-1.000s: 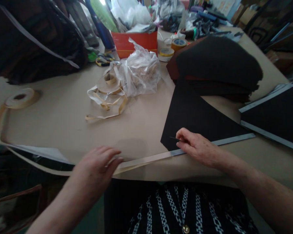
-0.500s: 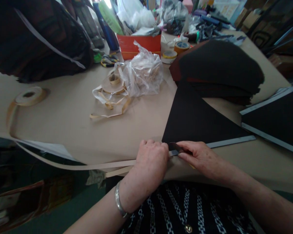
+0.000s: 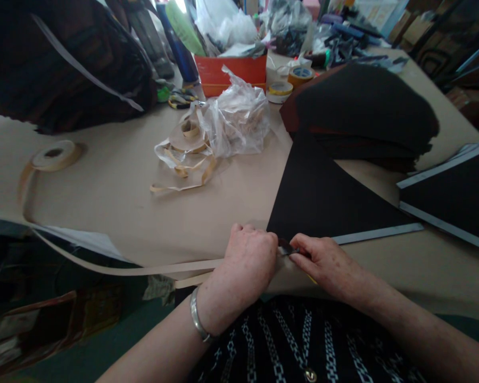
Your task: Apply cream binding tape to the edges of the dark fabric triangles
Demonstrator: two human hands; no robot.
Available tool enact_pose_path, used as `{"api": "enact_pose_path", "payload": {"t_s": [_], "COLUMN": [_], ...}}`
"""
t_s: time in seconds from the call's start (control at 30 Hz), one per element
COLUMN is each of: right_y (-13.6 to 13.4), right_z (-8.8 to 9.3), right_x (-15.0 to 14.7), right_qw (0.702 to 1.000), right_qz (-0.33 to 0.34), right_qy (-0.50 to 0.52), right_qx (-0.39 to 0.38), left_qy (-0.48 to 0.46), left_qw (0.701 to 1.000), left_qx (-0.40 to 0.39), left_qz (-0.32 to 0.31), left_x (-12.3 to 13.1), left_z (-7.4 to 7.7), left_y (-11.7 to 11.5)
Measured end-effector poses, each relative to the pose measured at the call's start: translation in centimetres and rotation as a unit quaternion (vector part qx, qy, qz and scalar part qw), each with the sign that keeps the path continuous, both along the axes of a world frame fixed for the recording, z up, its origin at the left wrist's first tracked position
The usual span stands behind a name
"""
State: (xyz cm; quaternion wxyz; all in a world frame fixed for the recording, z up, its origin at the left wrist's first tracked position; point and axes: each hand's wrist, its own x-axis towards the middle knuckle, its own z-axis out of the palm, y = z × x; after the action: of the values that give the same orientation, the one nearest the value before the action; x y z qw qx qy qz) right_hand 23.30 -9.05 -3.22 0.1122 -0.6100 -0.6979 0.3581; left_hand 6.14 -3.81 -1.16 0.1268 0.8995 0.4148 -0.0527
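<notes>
My left hand (image 3: pixel 250 260) is closed in a fist by the table's front edge, on a cream tape strip (image 3: pixel 175 267) that runs in from the left. Its fingertips are hidden underneath. Beside it my right hand (image 3: pixel 323 264) pinches a small dark piece with a greyish shine (image 3: pixel 287 248); I cannot make out what it is. A bit of something yellow (image 3: pixel 312 279) shows below that palm. Just beyond both hands lies a black triangular sheet (image 3: pixel 315 197) with a grey strip along its near edge. The tape leads back to a roll (image 3: pixel 55 155) at the left.
A second tape roll (image 3: pixel 188 134) with loose strips lies by a clear plastic bag (image 3: pixel 239 119). Behind stand a red box (image 3: pixel 231 74), scissors (image 3: pixel 182 99) and tape rolls (image 3: pixel 300 76). Stacked dark sheets (image 3: pixel 363 111) lie right of centre, more black edged sheets (image 3: pixel 455 194) far right.
The dark piece between my hands, which showed a flat grey strip, now shows less and looks tilted. My right fingertips have shifted slightly. The view has moved a little.
</notes>
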Motion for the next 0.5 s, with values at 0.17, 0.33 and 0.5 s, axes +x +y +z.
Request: {"api": "enact_pose_path", "payload": {"t_s": [0.17, 0.33, 0.5], "right_y": [-0.1, 0.0, 0.0], "right_z": [0.2, 0.4, -0.2], "right_x": [-0.8, -1.3, -1.2], "right_qw": [0.997, 0.994, 0.993], "right_qz": [0.017, 0.032, 0.046], "right_qy": [-0.071, -0.103, -0.105], "right_qx": [0.021, 0.018, 0.04], "left_qy": [-0.016, -0.052, -0.082], "left_qw": [1.0, 0.998, 0.995], "left_qx": [0.006, -0.02, -0.044], "left_qz": [-0.004, -0.026, -0.031], "left_x": [-0.1, 0.4, -0.1], "left_z": [0.0, -0.2, -0.4], "left_y": [-0.1, -1.3, -2.4]}}
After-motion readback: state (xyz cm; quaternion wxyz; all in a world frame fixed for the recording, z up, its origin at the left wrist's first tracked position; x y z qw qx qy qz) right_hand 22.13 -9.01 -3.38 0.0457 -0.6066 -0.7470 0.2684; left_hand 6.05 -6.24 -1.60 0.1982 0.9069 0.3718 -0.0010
